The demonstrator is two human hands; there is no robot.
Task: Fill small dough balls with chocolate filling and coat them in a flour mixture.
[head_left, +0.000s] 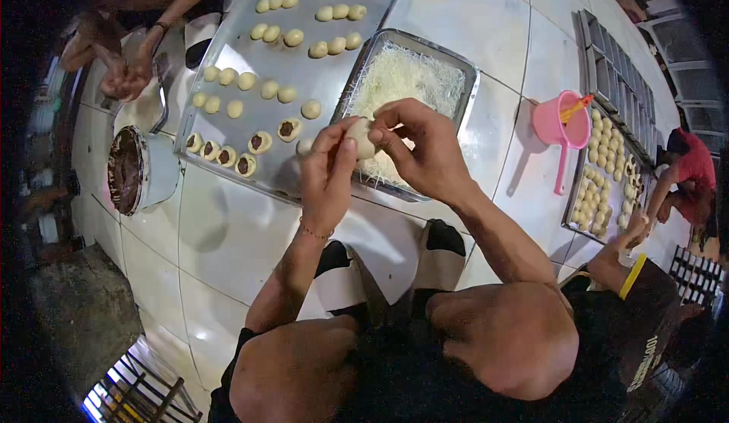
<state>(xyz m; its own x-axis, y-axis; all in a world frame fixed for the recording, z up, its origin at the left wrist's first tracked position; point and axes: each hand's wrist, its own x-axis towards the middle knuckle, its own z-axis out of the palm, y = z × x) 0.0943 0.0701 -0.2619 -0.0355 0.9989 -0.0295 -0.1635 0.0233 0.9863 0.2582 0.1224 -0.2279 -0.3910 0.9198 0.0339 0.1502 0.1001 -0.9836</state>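
My left hand (328, 176) and my right hand (421, 146) grip a pale piece of dough (363, 140) between thumbs and fingers. Behind them, a square tray (469, 93) holds pale shredded filling (402, 74), probably grated cheese. The large metal sheet (319, 89) to their left carries rows of dough balls (269, 89), several opened at the lower row with dark filling (288, 129). A white bucket (156, 187) of dark brown paste (127, 166) stands left of the sheet on the tiles.
A co-worker's hands (129, 74) are at upper left. At right are a pink dipper (550, 123) with a yellow-orange utensil, a tray of dough balls (588, 203), metal moulds (611, 74) and other people (687, 187). Metal racks (148, 385) lie at lower left.
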